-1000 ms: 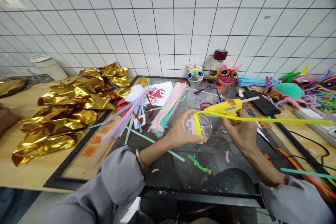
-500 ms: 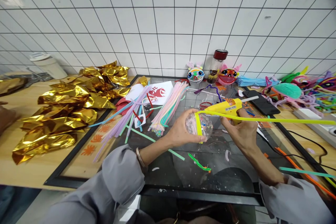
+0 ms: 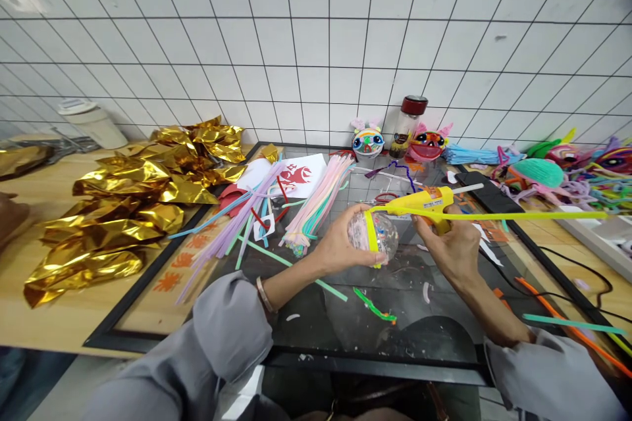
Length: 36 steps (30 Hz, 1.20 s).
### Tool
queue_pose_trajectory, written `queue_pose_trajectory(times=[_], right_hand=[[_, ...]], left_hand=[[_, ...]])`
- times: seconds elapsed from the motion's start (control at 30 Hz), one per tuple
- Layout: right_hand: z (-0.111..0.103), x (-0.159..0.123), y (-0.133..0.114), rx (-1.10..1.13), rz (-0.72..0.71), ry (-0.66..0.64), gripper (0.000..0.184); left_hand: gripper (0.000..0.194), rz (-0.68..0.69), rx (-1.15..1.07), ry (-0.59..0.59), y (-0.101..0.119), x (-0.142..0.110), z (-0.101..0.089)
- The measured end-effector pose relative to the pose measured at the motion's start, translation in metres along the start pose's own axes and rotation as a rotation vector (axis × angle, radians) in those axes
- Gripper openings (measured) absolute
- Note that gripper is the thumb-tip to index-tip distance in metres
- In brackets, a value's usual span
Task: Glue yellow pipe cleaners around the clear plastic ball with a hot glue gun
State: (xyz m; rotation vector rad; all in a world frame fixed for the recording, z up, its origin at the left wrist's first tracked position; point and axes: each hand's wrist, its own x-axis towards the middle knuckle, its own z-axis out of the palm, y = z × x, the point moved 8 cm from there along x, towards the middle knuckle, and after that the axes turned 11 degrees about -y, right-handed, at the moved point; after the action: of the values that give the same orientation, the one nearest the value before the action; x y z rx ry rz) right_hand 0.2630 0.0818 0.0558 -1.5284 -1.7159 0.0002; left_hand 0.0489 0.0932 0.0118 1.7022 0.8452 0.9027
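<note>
My left hand (image 3: 345,240) is closed round a clear plastic ball (image 3: 388,237) with pale bits inside. A yellow pipe cleaner (image 3: 523,216) wraps the ball as a band, and its long free end stretches off to the right, in front of my right hand (image 3: 451,243). That hand grips a yellow hot glue gun (image 3: 417,201) with a white glue stick poking out of its back. The gun's nozzle is at the top of the ball by the band; whether it touches I cannot tell.
Pipe cleaner bundles (image 3: 320,200) lie behind my left arm, with gold foil (image 3: 128,177) further left. Decorated balls (image 3: 368,140) and a red-lidded bottle (image 3: 412,122) stand by the tiled wall. A phone (image 3: 494,194), a black cord (image 3: 587,266) and a power strip (image 3: 597,233) are at right.
The glue gun and my right hand have shifted very slightly left. The free end of the yellow pipe cleaner has risen a little at its right tip. My left hand keeps its hold.
</note>
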Motion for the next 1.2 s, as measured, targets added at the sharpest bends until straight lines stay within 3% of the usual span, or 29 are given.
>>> queue_pose_trajectory(times=[0.27, 0.53, 1.2], right_hand=[[-0.0008, -0.0011, -0.0022, -0.045, -0.02, 0.055, 0.035], [0.0014, -0.0002, -0.0004, -0.025, 0.017, -0.001, 0.035], [0.0002, -0.0002, -0.0017, -0.028, -0.001, 0.008, 0.034]], left_hand=[[0.087, 0.026, 0.023, -0.001, 0.0, 0.0, 0.0012], [0.088, 0.034, 0.002, -0.001, 0.0011, 0.0004, 0.0009], [0.088, 0.01, -0.001, -0.006, -0.002, 0.0006, 0.0008]])
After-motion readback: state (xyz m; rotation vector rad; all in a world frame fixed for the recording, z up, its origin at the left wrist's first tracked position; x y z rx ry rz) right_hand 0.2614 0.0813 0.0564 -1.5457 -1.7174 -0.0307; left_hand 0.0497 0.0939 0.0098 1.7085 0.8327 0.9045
